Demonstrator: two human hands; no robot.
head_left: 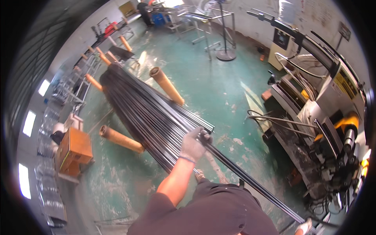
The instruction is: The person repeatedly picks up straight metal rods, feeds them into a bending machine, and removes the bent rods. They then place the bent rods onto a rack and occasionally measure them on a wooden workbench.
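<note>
My left hand, in a pale work glove, is closed around a few long dark metal bars beside the near end of a large bundle. These bars run down to the lower right, where my right hand, also gloved, grips them close to the picture's edge. Only part of that hand shows. The bundle of metal bars slants away to the upper left, its cut ends near my left hand. Brown cylindrical posts flank it on both sides.
A large machine with hoses and a yellow part stands on the right. An orange-brown wooden cabinet is on the left. Further back are a round-based stand, a metal frame and a person in dark clothing. The green floor is worn.
</note>
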